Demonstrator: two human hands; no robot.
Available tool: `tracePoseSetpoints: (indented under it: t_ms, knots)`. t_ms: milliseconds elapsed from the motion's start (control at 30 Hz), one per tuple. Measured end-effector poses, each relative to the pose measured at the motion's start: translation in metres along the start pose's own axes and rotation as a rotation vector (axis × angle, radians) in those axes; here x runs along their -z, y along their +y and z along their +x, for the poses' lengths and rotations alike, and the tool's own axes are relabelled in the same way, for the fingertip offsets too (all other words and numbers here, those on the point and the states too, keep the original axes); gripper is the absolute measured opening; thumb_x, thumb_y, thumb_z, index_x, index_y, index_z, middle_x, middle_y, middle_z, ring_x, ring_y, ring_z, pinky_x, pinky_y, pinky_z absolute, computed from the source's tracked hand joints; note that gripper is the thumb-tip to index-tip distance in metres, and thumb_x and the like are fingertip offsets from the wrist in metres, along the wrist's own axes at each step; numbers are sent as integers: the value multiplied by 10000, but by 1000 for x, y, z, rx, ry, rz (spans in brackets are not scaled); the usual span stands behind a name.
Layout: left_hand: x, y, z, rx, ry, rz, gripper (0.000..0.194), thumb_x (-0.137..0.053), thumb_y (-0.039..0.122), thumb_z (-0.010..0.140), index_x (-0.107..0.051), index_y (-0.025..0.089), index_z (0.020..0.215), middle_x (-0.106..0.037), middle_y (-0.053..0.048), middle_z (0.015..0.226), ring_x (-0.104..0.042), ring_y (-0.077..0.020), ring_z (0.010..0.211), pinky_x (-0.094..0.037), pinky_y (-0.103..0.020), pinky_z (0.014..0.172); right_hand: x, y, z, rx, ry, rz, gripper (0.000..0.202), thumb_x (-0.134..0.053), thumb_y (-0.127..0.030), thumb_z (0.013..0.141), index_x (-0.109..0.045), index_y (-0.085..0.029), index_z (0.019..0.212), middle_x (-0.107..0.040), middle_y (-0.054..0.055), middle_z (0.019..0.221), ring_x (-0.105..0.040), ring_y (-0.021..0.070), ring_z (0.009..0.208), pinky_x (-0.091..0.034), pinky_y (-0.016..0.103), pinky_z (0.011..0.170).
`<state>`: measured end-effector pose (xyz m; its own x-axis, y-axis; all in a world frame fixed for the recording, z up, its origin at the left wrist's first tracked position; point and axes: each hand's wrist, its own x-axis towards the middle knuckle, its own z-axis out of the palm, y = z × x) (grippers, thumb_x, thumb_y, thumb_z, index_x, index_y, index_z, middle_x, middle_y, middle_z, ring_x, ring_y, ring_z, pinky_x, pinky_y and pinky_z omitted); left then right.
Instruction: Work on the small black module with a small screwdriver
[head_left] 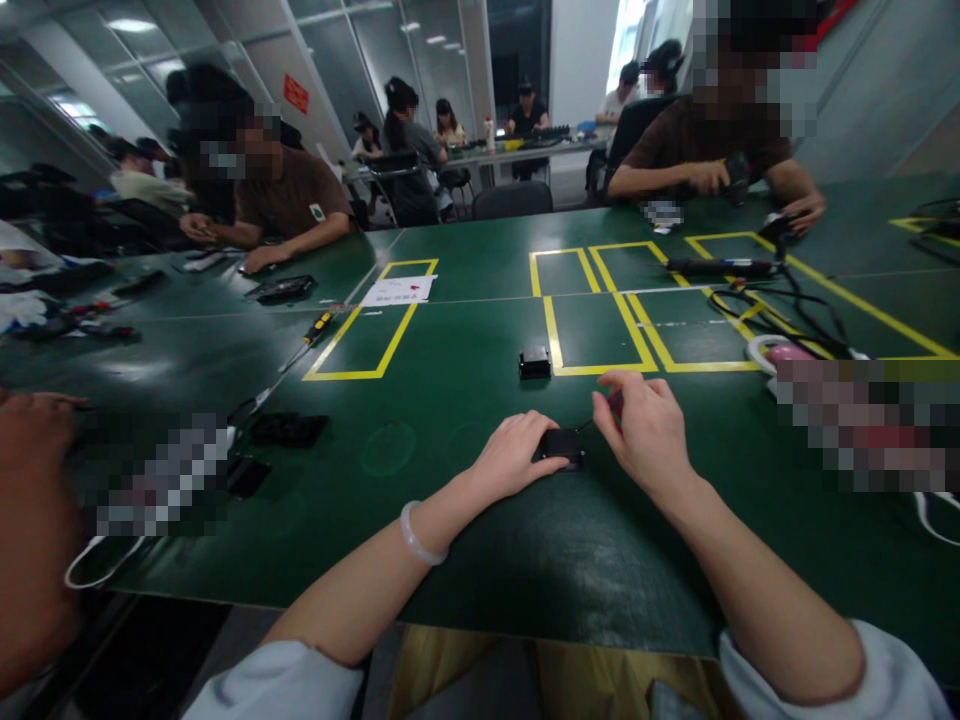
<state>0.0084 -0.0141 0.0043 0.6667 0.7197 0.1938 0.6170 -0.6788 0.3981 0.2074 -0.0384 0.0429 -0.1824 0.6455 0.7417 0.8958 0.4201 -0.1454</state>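
Note:
My left hand (517, 455) is closed around the left side of a small black plastic box (562, 447), holding it against the green table. A pale bangle (420, 537) circles that wrist. Just right of the box, my right hand (646, 428) pinches a small screwdriver (587, 425); its thin dark shaft slants down toward the box's upper right edge. Most of the screwdriver's handle is hidden by my fingers, and I cannot tell whether its tip touches the box. A second black box (535, 362) stands a little farther away on the table.
Yellow tape (600, 370) marks rectangles on the green table (480, 560). A black electric screwdriver (724, 268) and cables lie at the right. A yellow-black screwdriver (318, 327), a paper label (397, 290) and black parts (289, 428) lie leftward. Co-workers sit opposite; an arm (34, 530) shows at left.

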Motion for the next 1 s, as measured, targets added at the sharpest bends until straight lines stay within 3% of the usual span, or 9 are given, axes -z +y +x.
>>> tracePoseSetpoints:
  t_ms: [500,767,1000]
  knots:
    - [-1,-1,0,1,6,7,378,-587,503,860,-522,191,1064,-570,-52,1012,-551,-224,936,-449,-353,832,5,-1,2,-37,-50,-10,178,-480,-329,929,-521,-196,818,-589,-5,640,-453,138,558,-353,267,641]
    - [-2,-1,0,5,3,1,376,-595,496,857,-521,193,1067,-572,-53,1022,-553,-228,946,-449,-358,836,1,0,2,-19,-44,-19,127,-431,-229,927,-530,-170,980,-611,14,711,-513,153,619,-364,284,688]
    - [-2,-1,0,3,3,-3,373,-593,496,859,-523,195,1067,-571,-54,1016,-554,-227,945,-447,-361,839,3,0,2,-17,-42,-19,160,-461,-312,935,-507,-202,829,-592,-5,661,-480,144,574,-351,285,679]
